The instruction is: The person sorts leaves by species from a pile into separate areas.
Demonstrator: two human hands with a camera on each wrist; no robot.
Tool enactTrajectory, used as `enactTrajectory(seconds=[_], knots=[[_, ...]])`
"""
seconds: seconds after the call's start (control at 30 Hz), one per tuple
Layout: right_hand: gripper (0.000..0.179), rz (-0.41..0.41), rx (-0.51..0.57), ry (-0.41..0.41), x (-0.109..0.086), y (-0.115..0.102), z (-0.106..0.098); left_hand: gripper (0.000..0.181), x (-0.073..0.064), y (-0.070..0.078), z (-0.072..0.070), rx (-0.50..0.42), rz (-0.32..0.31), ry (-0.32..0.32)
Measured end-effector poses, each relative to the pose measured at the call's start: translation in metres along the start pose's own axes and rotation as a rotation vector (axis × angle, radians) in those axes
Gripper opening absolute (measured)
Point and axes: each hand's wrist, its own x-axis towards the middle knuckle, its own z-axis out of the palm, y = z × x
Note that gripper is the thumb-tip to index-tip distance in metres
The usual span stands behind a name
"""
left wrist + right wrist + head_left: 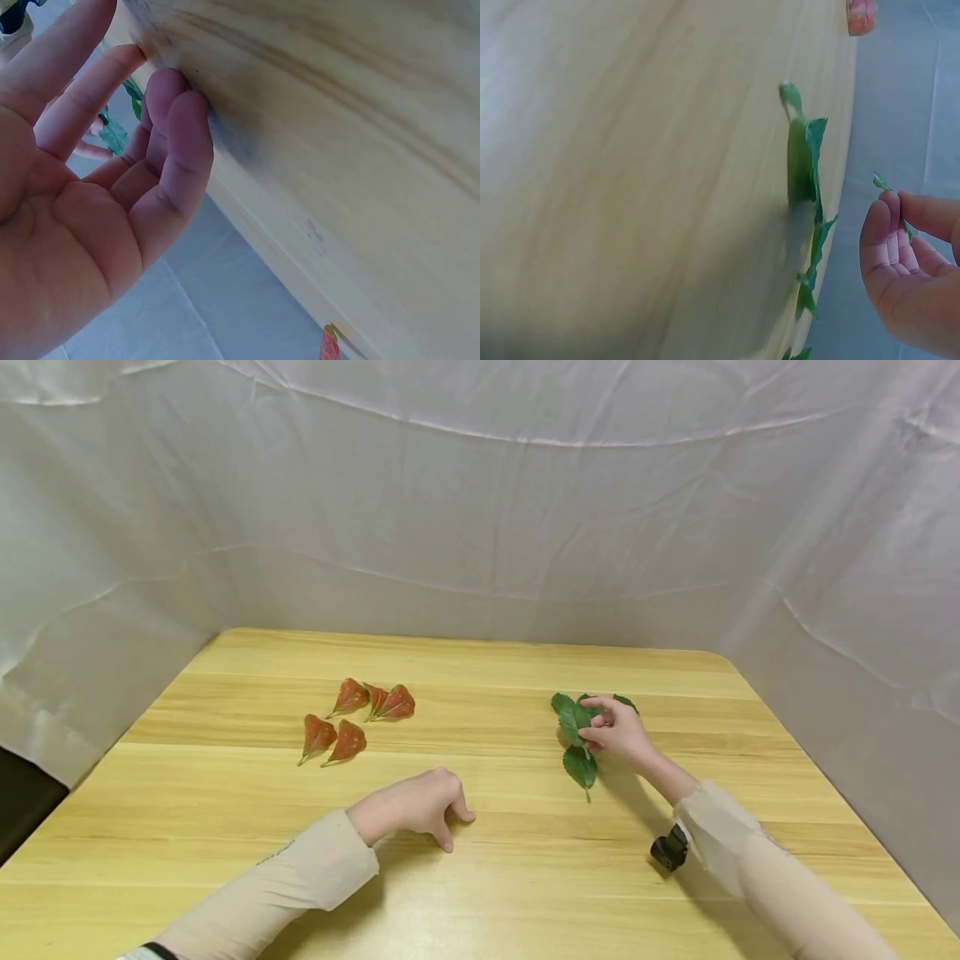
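Note:
My right hand (617,732) pinches a green leaf (572,722) between thumb and fingertips, held above the table at the right. In the right wrist view, a small part of the pinched leaf (881,181) sticks out past the fingertips. Below that hand lie several other toothed green leaves (580,766), partly covered by it. My left hand (416,806) rests at the front middle with fingertips on or close to the tabletop. The left wrist view shows its palm (67,247) bare and its fingers loosely bent, holding nothing.
Several red fan-shaped leaves (348,741) with short stems lie at the left of the wooden table (480,685). Pale cloth (480,527) hangs around its back and sides. A small black device (669,850) is fixed at the right wrist.

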Motion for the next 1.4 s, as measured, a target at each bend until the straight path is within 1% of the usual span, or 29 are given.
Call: enactTrajectory(seconds=[0.13,0.3,0.47,0.73,0.9,1.03,1.17,1.4], knots=[[0.05,0.003,0.015,0.0,-0.005,0.004,-0.005,0.04,0.0,0.0,0.0,-0.001,0.005,0.0],[0.053,0.042,-0.031,-0.007,-0.012,0.01,-0.015,0.041,-0.001,0.001,-0.001,0.001,0.007,-0.001],[0.055,0.049,-0.047,-0.025,-0.016,0.016,-0.021,0.041,-0.001,0.001,-0.001,0.007,0.01,0.0],[0.056,0.11,-0.045,-0.044,-0.021,0.022,-0.027,0.041,0.0,0.001,0.0,0.012,0.005,0.0],[0.056,0.131,-0.033,-0.072,-0.024,0.027,-0.03,0.041,0.001,0.0,0.0,0.007,-0.005,-0.004],[0.057,0.164,-0.01,-0.1,-0.027,0.031,-0.03,0.041,0.002,0.0,0.0,0.001,-0.011,-0.01],[0.056,0.174,-0.036,-0.124,-0.029,0.031,-0.03,0.041,0.003,0.0,0.0,0.001,-0.014,-0.013],[0.053,0.17,-0.121,-0.13,-0.035,0.03,-0.029,0.04,0.003,0.0,0.0,0.008,-0.019,-0.013]])
